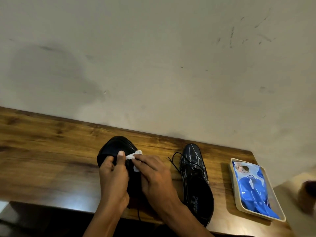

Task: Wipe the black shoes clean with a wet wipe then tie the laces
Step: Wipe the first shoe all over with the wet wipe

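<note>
Shoe in hand [118,147] is the landmark here: black, toe pointing toward the wall, it sits on the wooden tabletop [51,147] near the front edge. My left hand [113,178] grips it from its left side, the fingers curled over the upper and the thumb laid along the top. My right hand [153,175] comes in from the shoe's right, its fingers pinching a crumpled white wet wipe [134,155] against the upper, just behind the toe. I judge the wiping is under way and the laces are not yet tied.

Right of this shoe, close but apart from it, stands the second shoe [195,170], streaked with pale marks, its lace [174,159] trailing loose onto the wood toward the first shoe. A lace end of the held shoe hangs over the front edge of the tabletop.

Risks as I see them: the wipe is a small wad, so it could slip out of the pinch or smear rather than lift dirt; the loose lace beside my right wrist could snag and drag the second shoe.

Further right of both shoes, a shallow beige tray [234,185] holds a blue wipes pack [251,189], lying flat inside it.
</note>
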Tool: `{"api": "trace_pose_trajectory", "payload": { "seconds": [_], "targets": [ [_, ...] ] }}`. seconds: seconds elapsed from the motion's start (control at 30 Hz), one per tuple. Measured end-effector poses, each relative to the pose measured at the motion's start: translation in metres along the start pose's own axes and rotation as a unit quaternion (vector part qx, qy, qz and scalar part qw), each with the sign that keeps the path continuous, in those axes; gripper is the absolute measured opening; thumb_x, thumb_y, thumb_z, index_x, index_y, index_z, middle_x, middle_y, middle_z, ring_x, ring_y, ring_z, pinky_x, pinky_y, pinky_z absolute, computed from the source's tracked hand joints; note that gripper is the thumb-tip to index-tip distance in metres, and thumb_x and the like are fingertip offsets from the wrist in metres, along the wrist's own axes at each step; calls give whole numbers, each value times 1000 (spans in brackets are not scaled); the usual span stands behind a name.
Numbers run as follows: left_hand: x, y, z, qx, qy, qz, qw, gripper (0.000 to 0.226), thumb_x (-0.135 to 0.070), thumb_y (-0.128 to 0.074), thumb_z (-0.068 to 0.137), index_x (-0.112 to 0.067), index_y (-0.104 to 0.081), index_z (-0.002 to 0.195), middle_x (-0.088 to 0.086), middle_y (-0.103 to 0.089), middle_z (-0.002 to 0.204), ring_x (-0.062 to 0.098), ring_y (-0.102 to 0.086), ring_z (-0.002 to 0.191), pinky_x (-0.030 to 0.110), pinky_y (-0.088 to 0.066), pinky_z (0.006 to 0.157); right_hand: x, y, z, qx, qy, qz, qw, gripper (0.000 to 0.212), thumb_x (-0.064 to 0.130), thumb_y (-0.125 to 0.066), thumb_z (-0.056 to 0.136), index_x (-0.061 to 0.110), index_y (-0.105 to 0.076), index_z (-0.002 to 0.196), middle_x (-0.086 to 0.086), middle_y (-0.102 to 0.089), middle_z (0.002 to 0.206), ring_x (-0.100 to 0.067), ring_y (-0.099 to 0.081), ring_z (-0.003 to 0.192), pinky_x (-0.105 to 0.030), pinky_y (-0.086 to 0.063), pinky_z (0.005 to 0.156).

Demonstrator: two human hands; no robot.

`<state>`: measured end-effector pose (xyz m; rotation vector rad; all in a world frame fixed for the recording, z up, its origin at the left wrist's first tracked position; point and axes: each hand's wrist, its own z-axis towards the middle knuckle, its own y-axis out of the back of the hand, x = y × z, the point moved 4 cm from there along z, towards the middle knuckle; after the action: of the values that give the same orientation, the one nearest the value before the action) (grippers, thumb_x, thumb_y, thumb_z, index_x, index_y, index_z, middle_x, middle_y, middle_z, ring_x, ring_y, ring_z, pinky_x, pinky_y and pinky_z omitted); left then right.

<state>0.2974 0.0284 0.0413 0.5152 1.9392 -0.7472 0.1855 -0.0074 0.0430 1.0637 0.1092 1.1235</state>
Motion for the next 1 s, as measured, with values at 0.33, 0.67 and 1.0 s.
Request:
{"api": "trace_pose_trajectory", "payload": {
  "seconds": [0.33,0.67,1.0],
  "targets": [
    [9,-4,2,1,32,19,999,26,-29,-51,103,-6,-62,99,14,-66,87,24,-65,79,31,-49,64,-24,8,-17,91,-63,-75,991,38,5,-59,92,12,-65,129,-2,-69,125,-20,-62,114,-28,-49,99],
    [11,-6,-2,29,22,33,999,22,-30,-51,103,-15,-66,100,12,-74,100,27,-71,95,46,-58,85,-24,14,15,106,-114,-10,988,40,-3,-50,94,12,-69,125,-5,-73,116,-22,-62,105,-29,-46,96],
    [15,-3,4,1,27,1,1000,18,-27,-53,102,-15,-64,97,15,-72,104,26,-70,98,40,-57,81,-34,16,15,166,-105,-3,980,38,1,-53,95,18,-72,123,-1,-75,108,-16,-65,99,-24,-50,90]
  ]
}}
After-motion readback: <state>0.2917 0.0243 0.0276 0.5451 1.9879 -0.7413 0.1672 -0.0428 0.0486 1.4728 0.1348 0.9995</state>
